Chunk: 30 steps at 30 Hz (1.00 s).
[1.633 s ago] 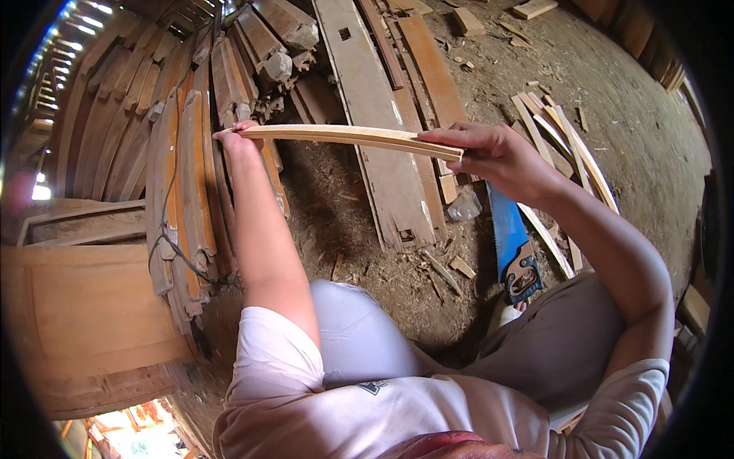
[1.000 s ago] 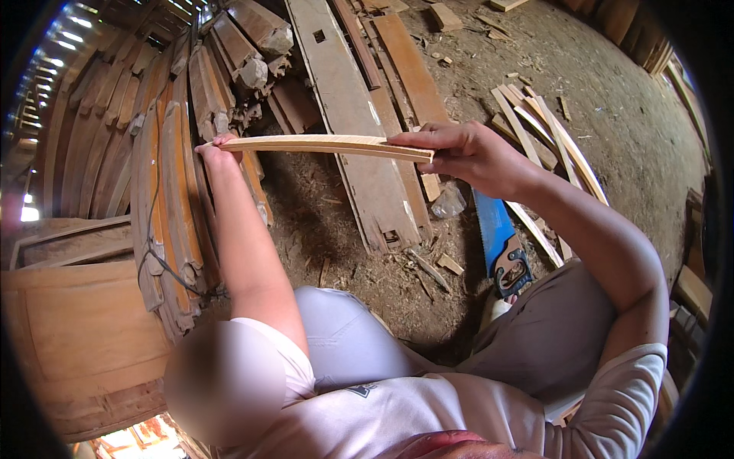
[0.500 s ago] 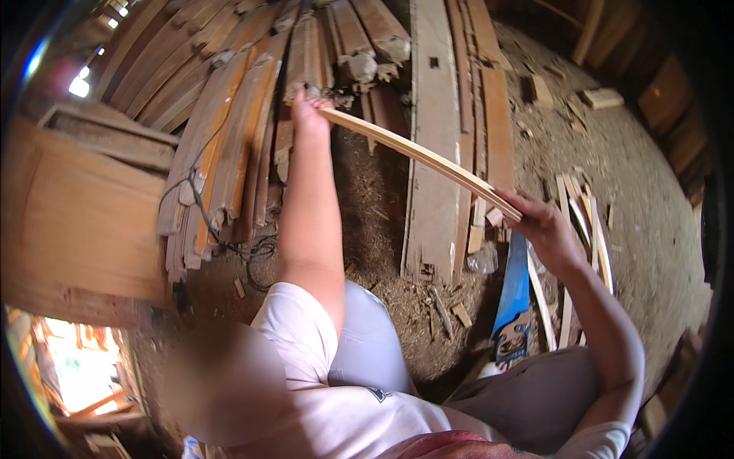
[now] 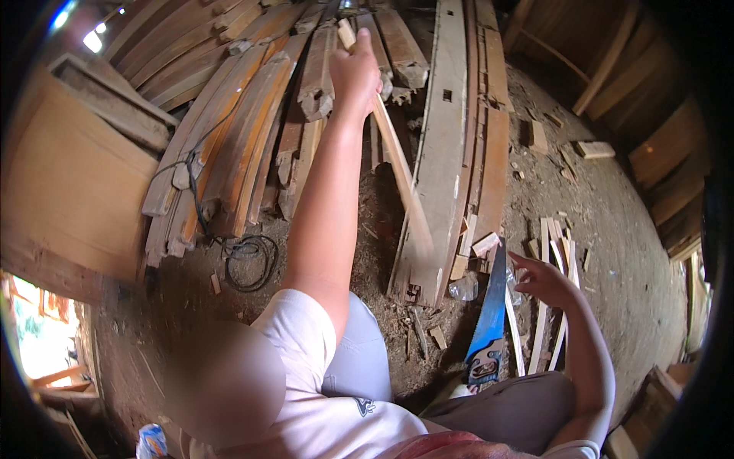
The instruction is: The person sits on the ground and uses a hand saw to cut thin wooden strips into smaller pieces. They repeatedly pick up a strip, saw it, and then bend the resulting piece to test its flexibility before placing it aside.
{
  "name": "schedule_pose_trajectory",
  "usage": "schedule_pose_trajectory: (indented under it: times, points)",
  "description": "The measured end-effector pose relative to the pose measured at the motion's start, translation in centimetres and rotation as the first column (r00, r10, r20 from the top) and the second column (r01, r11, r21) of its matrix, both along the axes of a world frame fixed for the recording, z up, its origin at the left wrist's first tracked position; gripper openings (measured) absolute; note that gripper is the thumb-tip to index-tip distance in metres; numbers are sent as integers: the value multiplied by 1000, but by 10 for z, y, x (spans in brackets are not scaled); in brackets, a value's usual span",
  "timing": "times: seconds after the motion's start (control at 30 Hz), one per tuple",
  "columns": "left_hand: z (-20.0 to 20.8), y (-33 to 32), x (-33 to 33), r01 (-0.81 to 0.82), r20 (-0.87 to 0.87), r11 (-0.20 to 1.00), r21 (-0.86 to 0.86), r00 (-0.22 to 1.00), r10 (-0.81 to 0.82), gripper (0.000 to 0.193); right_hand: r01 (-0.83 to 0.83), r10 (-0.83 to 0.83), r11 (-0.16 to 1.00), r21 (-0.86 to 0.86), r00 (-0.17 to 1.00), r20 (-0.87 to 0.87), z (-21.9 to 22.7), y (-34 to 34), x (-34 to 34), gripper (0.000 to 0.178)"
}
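My left hand (image 4: 357, 78), arm stretched far ahead, is wrapped round a thin pale wood strip (image 4: 396, 157). One end of the strip sticks up past my thumb. Its other end slants back toward me, blurred, above a wide grey-brown plank (image 4: 440, 145). To the right, my right hand (image 4: 544, 283) holds nothing, its fingers apart and pointing left. Just left of it is a hand saw (image 4: 492, 314) with a blue blade, its handle near my leg. Several pale wood strips (image 4: 543, 306) lie on the ground under and beside my right hand.
Stacked old boards (image 4: 252, 145) fill the far left, with a black cable (image 4: 248, 264) coiled at their near end. A large wooden panel (image 4: 84, 176) stands at the left. Clear crumpled plastic (image 4: 463, 288) and wood offcuts (image 4: 483, 245) lie by the saw. Shavings litter the dirt floor.
My right hand has let go of the strip's near end and dropped lower. My left hand has moved farther ahead and right, gripping along the strip, which has swung to a steeper angle.
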<state>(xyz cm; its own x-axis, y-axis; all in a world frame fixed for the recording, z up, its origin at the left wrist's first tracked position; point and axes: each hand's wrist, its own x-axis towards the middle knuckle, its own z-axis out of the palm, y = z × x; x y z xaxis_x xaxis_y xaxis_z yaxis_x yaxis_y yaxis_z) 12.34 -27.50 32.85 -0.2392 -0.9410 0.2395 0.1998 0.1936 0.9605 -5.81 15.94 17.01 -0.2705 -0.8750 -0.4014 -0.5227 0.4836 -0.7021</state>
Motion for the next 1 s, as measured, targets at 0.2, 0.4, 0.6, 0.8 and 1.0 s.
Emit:
schedule_pose_trajectory:
  times: [0.2,0.4,0.6,0.8,1.0]
  points:
    - [-18,89,-61,170,414,671,-722,883,222,42,227,-345,871,435,914,213,-128,176,7,35]
    - [-166,185,-127,647,782,522,-556,620,65,29,592,-529,791,154,788,-315,-312,295,136,57]
    - [-257,196,-130,790,894,427,-441,430,128,32,883,-874,443,156,464,-147,-299,243,175,55]
    - [-292,192,-121,855,937,389,-343,282,206,32,911,-558,247,330,-145,817,-196,221,173,32]
    - [-317,209,-135,892,947,344,-293,222,233,32,929,-679,366,-55,306,668,-172,235,142,34]
